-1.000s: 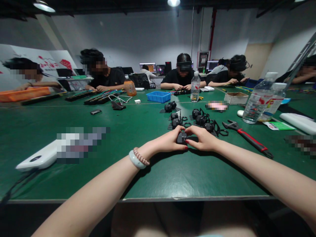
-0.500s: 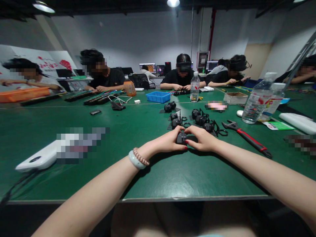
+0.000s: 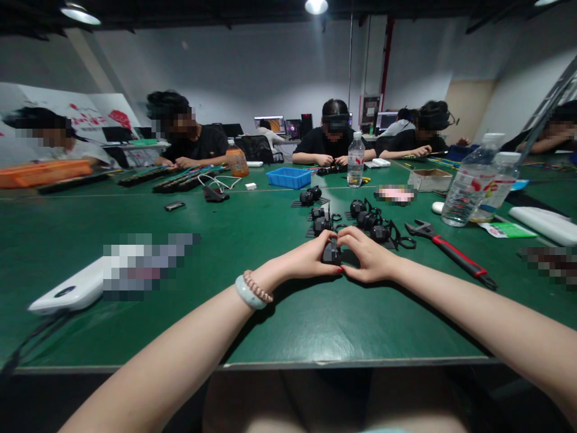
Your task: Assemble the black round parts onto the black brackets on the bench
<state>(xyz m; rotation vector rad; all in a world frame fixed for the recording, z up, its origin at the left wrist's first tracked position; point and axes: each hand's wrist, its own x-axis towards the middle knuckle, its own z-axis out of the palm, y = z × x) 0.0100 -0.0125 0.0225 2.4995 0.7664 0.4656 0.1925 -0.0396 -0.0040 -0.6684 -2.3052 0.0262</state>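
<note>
Together at a black part (image 3: 331, 254), slightly lower right of the frame's centre.
Left hand (image 3: 311, 255) clamps it between thumb and fingers; right hand (image 3: 370, 257) curls alongside, thumb and fingers apart (whether they touch it, I cannot tell).

A smooth green counter (image 3: 288, 325) carries a soft sheen beneath a block-shaped black part (image 3: 332, 253) of matt, plastic-looking finish. A long adjustable wrench (image 3: 452, 252) pairs a dull grey metal head with a red-and-black handle, rubbery in look. At right, a large red-labelled bottle (image 3: 471, 180) of clear, thin plastic glints. A rectangular blue tray (image 3: 288, 181) appears moulded in plastic. An oblong white device (image 3: 83, 282) gleams, glossy and hard-shelled; a pale ring-shaped bangle (image 3: 247, 293) looks polished, stone-like.
</note>
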